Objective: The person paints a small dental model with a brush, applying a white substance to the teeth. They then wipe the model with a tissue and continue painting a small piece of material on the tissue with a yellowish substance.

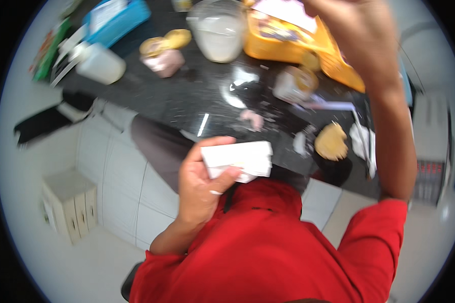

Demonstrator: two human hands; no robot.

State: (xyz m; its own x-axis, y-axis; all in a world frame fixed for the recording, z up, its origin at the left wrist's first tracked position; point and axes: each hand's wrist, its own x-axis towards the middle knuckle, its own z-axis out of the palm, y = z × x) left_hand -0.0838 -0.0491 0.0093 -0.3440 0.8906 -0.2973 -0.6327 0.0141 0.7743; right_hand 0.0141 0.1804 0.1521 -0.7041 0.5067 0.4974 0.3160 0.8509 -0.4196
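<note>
My left hand [202,177] is closed around a white, flat-sided piece [242,157], held in front of my red shirt near the table's front edge. The thumb presses on its lower face; whether it is folded paper or a solid block I cannot tell. Raised at the upper right, my right hand [356,35] is smeared by motion and its fingertips are partly cut off by the frame's top. It passes over or beside a yellow-orange basket [260,48] with papers in it. Pink bits [252,119] lie on the dark table beyond my left hand.
On the dark tabletop [187,108] stand a clear jug [220,38], a pink jar with a yellow lid [163,61], a whitish jar [290,83] and a white bottle [101,63]. A tan lump [331,142] lies at the right. A blue box [117,21] sits far left.
</note>
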